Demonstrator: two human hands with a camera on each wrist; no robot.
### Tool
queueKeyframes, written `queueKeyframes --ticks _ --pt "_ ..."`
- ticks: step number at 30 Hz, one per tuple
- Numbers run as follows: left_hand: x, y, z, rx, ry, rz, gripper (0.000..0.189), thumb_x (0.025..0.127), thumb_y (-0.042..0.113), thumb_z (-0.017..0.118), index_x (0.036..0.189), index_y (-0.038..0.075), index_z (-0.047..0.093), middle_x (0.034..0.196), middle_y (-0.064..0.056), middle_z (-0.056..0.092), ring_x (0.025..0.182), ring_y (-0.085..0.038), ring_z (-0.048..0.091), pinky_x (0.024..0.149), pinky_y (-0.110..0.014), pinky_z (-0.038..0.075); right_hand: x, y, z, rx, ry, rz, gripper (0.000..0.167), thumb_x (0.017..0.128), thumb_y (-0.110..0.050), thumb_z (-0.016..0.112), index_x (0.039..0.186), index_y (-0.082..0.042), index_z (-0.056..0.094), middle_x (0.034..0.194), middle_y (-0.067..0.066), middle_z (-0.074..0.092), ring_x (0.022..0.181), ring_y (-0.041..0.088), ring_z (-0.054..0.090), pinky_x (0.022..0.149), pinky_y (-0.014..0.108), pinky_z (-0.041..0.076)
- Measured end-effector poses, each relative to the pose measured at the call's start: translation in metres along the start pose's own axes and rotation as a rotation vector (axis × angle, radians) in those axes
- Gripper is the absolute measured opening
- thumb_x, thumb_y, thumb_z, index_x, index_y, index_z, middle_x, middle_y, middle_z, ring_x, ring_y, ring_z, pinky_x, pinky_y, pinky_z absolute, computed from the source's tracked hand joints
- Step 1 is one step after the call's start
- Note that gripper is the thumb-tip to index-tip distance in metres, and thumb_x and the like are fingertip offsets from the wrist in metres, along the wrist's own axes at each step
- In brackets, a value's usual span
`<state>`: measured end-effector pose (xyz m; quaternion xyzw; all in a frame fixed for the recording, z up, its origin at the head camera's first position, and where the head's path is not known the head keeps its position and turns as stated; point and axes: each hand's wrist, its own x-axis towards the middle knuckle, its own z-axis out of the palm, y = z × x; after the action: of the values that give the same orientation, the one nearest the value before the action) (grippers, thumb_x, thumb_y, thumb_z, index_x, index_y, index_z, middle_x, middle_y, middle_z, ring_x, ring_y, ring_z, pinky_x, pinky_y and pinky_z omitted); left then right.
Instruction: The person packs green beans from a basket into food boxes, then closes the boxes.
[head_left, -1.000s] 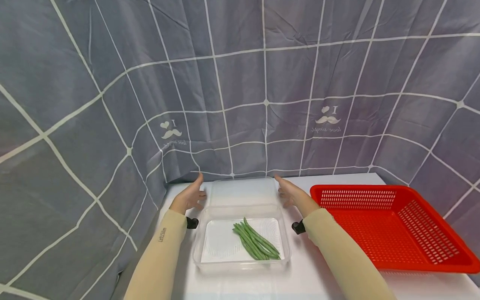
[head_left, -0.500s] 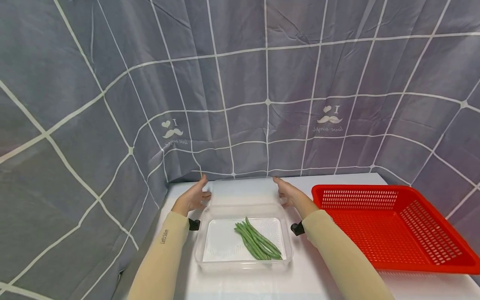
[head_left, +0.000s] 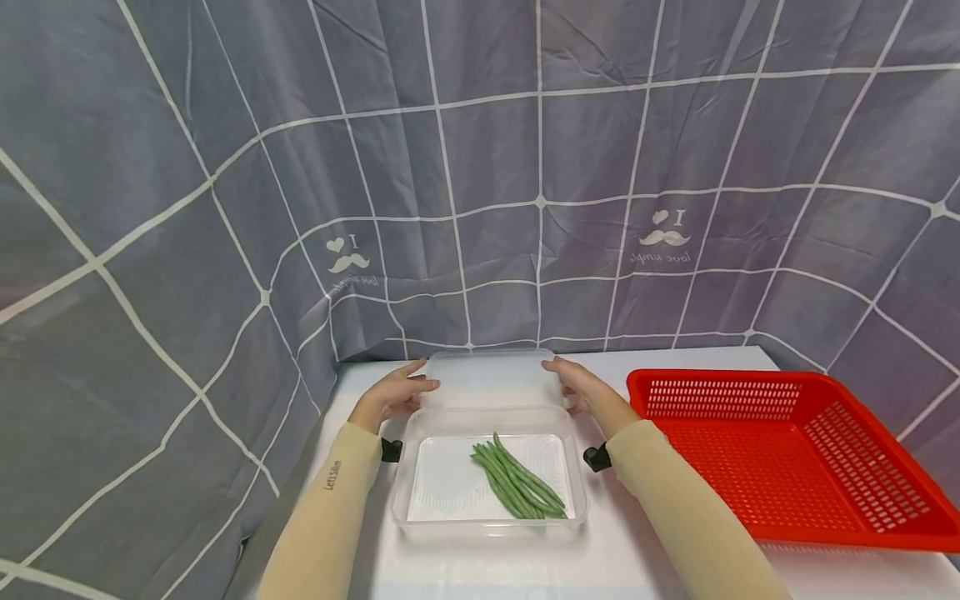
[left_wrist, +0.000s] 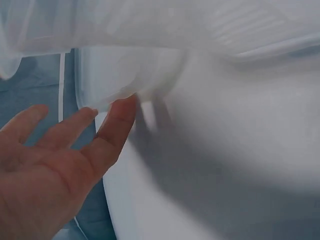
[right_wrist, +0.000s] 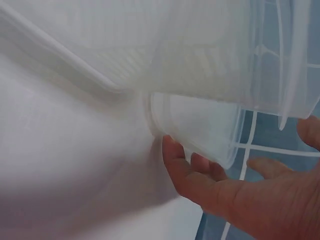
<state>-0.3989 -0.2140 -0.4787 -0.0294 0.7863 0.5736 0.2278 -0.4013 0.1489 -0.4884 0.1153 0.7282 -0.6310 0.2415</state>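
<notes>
A clear plastic container stands on the white table in the head view, with a bunch of green beans inside on the right. Behind it is its translucent lid. My left hand is at the lid's left edge; in the left wrist view its extended fingers meet the lid's rim. On the other side, my right hand has its thumb by the lid's far right corner. Its slightly bent fingers reach the lid's edge from below in the right wrist view.
To the right of the container stands a red perforated basket, close to my right forearm. A grey curtain with white lines hangs behind and to the left of the table.
My left hand has moved right, from beside the lid to its left edge. The right hand's thumb has come to the lid's corner. Container, beans and basket have stayed put.
</notes>
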Motion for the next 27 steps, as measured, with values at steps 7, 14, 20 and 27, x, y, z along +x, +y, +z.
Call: queueKeyframes --ticks 7,14,20,27 --pt "-0.004 0.004 0.009 0.122 0.048 0.068 0.094 0.097 0.015 0.077 0.171 0.020 0.020 0.176 -0.024 0.022 0.058 -0.011 0.041 0.070 -0.029 0.048 -0.007 0.000 0.005 -0.135 0.075 -0.098 0.079 0.104 -0.029 0.061 0.170 -0.012 0.021 0.176 0.027 0.012 0.161 0.049 0.020 0.119 0.065 0.038" --pt "-0.011 0.008 0.022 0.318 0.138 0.133 0.090 0.092 0.013 0.081 0.168 0.015 0.032 0.174 -0.023 0.026 0.158 -0.052 0.029 0.123 -0.070 0.026 -0.008 0.003 0.014 -0.356 0.191 -0.228 0.075 0.100 -0.021 0.066 0.161 0.008 0.034 0.168 0.038 0.020 0.154 0.053 0.033 0.122 0.054 0.041" --pt "-0.014 0.007 0.027 0.391 0.197 0.113 0.087 0.089 0.009 0.083 0.164 0.010 0.038 0.172 -0.028 0.028 0.159 -0.051 0.026 0.125 -0.064 0.030 -0.013 0.005 0.019 -0.420 0.263 -0.264 0.073 0.094 -0.014 0.071 0.154 0.013 0.042 0.163 0.042 0.020 0.149 0.055 0.039 0.124 0.054 0.036" --pt "-0.014 0.006 0.028 0.420 0.216 0.132 0.081 0.089 0.007 0.083 0.158 -0.004 0.043 0.172 -0.023 0.031 0.159 -0.048 0.028 0.126 -0.060 0.031 -0.015 0.006 0.023 -0.512 0.335 -0.320 0.076 0.091 -0.009 0.075 0.156 0.012 0.040 0.164 0.037 0.023 0.148 0.053 0.042 0.125 0.050 0.036"
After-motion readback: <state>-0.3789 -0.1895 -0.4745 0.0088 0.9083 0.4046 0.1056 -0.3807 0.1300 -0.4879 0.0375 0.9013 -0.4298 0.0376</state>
